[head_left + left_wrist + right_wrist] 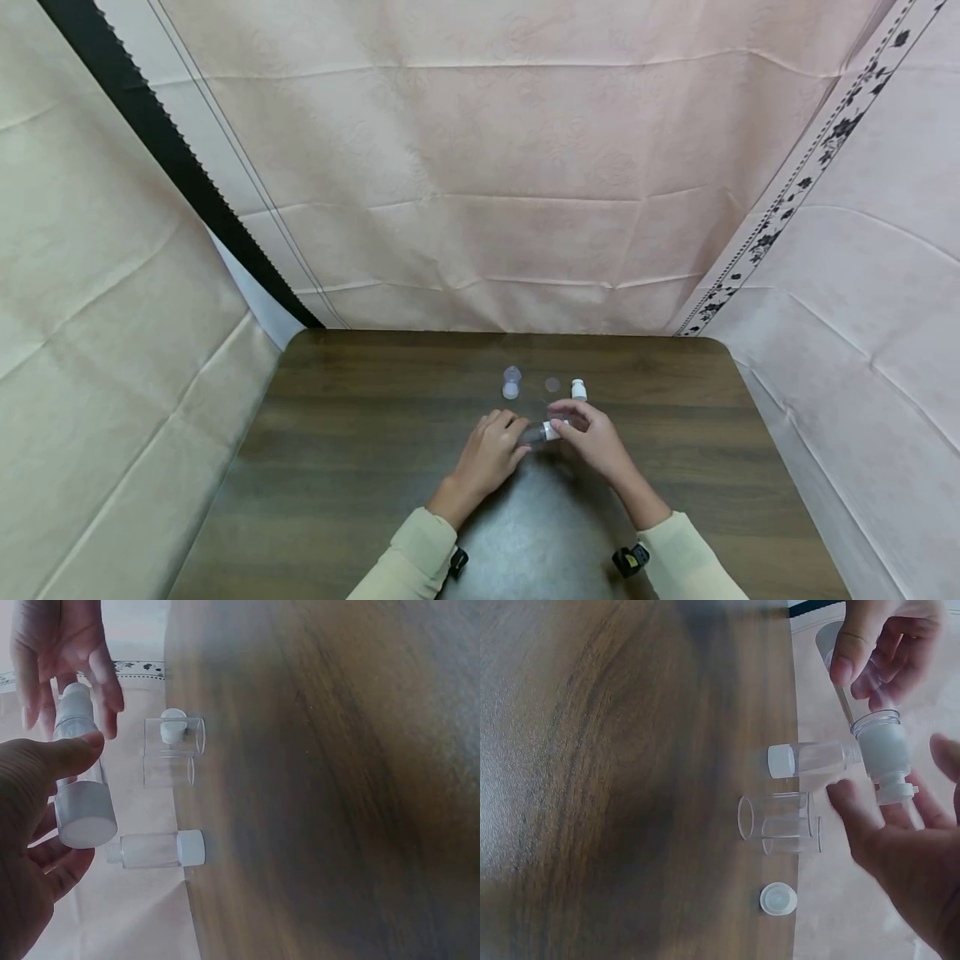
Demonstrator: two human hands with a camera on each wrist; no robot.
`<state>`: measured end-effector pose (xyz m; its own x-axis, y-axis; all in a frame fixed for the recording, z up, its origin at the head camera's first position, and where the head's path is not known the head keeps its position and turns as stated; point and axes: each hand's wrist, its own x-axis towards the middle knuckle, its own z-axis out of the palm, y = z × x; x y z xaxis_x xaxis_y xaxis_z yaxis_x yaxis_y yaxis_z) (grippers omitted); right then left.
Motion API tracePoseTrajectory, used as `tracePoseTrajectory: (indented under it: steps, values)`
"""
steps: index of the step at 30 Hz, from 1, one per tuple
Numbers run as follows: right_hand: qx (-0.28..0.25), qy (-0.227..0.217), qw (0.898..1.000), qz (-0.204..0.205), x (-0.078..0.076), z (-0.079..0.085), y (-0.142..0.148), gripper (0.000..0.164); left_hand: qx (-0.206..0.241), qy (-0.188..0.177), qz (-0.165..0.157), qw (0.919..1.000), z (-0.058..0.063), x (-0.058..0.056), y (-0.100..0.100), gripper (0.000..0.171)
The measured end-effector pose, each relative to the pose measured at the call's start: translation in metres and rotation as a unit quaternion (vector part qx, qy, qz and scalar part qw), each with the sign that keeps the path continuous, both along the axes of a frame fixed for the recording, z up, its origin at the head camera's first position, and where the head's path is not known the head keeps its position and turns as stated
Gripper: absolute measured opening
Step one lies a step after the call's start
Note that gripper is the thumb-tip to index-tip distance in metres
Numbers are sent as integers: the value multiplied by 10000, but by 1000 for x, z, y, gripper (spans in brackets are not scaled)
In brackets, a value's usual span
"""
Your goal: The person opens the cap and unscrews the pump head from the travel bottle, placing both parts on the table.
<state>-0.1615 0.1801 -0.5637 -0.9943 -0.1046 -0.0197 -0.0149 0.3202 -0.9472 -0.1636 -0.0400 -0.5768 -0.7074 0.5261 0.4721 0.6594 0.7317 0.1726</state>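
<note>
My left hand [489,454] grips a clear, narrow pump bottle [86,814] by its body, with its pale base toward me. A white pump top [885,750] sits at the bottle's other end, inside a clear collar. Around that pump top my right hand [592,437] holds its fingers spread and loosely bent, with a gap showing between thumb and pump in the right wrist view. Past the hands, a second clear bottle [512,382] with a white base stands on the table, its threaded neck bare.
Two clear open cylinders [780,816] stand close together beyond the hands. To their right is a loose white pump top [578,390]. The brown wooden table [337,467] ends at pale cloth hangings [487,208] at the back and sides.
</note>
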Motion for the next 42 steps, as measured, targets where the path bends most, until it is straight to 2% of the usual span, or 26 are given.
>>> tracePoseTrajectory:
  steps: [5, 9, 14, 19, 28, 36, 42]
  values:
    - [367, -272, 9987, -227, 0, 0, -2, 28, -55, 222, -11, 9997, 2, 2, 0, 37]
    - [564, -496, 9969, -253, 0, 0, -3, 30, -116, 430, -27, 9990, 1, 2, 0, 37]
    - [696, -666, 9954, 1, 1, 2, -2, 28, -44, 480, -39, 9988, 0, 2, 1, 38]
    - [539, -671, 9960, 253, 0, 1, 1, 24, 9, 423, -62, 9991, -1, 2, 1, 37]
    - [-160, -431, 9973, 571, -1, 0, 3, 25, 196, 291, -71, 9994, -3, 0, 0, 35]
    - [-80, 9, 9975, 703, -2, 1, 1, 30, 452, 378, -71, 9982, -4, 0, -1, 38]
    - [-445, 277, 9955, 785, 2, -1, 2, 39, 610, 382, -64, 9974, -4, 2, -1, 39]
